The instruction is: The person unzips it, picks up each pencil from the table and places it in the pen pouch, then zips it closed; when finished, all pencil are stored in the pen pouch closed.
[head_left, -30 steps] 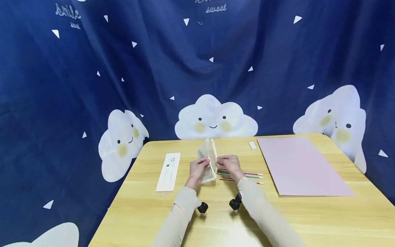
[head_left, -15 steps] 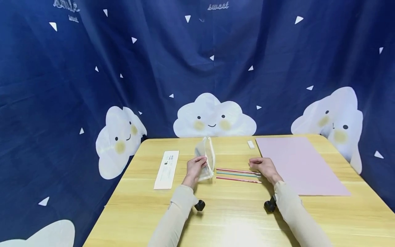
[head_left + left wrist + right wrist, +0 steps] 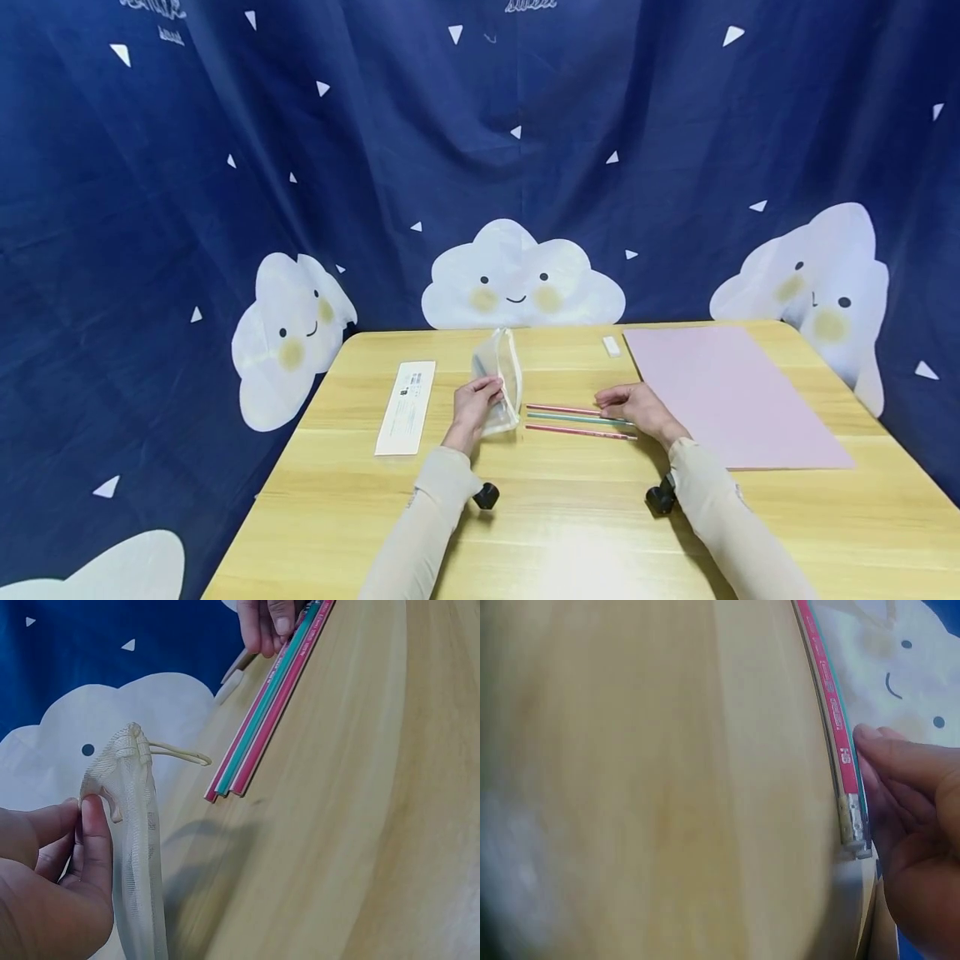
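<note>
My left hand (image 3: 475, 407) pinches the side of a whitish mesh pouch (image 3: 512, 371) and holds it upright with its mouth gaping. A cord loop (image 3: 180, 754) hangs off the pouch's top corner. Something bluish shows faintly through its side. To the right lie three pencils side by side: a teal one (image 3: 570, 418) between a far red pencil (image 3: 558, 408) and a near red pencil (image 3: 573, 431). My right hand (image 3: 641, 408) has its thumb and fingertips down at the eraser end of the far red pencil; I cannot tell whether they grip it.
A white printed card (image 3: 406, 408) lies left of the pouch. A white eraser (image 3: 611, 347) sits near the table's back edge, beside a large pink sheet (image 3: 738, 400) on the right. A blue curtain (image 3: 390, 167) hangs behind the wooden table (image 3: 540, 517).
My right hand let go of the pouch's mouth and moved right, then came down onto the far red pencil's end. The left hand keeps the pouch in about the same place.
</note>
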Tool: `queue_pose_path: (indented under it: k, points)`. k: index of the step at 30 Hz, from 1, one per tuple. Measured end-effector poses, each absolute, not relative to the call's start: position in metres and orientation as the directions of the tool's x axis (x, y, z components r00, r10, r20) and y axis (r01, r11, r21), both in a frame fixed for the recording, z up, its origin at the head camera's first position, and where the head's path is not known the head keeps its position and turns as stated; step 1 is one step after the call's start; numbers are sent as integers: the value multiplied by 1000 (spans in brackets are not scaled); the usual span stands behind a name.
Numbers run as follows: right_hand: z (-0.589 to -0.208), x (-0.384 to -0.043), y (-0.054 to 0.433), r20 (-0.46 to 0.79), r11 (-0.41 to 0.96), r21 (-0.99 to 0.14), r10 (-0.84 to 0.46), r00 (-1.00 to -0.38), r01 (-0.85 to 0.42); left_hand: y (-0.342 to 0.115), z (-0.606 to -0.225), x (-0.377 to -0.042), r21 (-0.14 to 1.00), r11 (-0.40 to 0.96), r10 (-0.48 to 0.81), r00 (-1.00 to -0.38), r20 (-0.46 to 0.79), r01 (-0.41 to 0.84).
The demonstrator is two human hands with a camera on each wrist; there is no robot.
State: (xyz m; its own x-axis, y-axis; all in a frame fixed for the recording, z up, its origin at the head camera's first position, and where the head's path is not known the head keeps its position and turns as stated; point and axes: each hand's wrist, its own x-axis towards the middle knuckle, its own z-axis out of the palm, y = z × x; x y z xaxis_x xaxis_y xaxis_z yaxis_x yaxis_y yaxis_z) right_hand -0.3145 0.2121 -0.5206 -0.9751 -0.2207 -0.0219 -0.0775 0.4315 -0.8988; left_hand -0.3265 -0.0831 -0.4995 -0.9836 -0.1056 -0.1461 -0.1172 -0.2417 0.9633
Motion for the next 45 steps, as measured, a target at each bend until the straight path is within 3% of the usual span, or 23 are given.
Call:
queue_pose_path:
  k: [9, 19, 24, 33, 45]
  points:
    - [-518, -319, 203, 1, 585, -802, -202, -979, -122, -81, -496, -325, 961, -243, -109, -981, -163, -132]
    - [-516, -322, 200, 21, 637, -756, -211, -977, -153, -81, -496, -326, 954, -272, -118, -979, -166, -129]
    - [-516, -322, 200, 35, 628, -760, -216, -976, -166, -82, -493, -324, 949, -290, -109, -981, -161, -124]
    - [-509, -320, 201, -37, 548, -835, -148, -988, -51, -77, -496, -320, 953, -277, -123, -979, -163, -124]
    - [-459, -320, 165, -78, 502, -865, -129, -989, 3, -70, -500, -320, 958, -264, -106, -984, -145, -112]
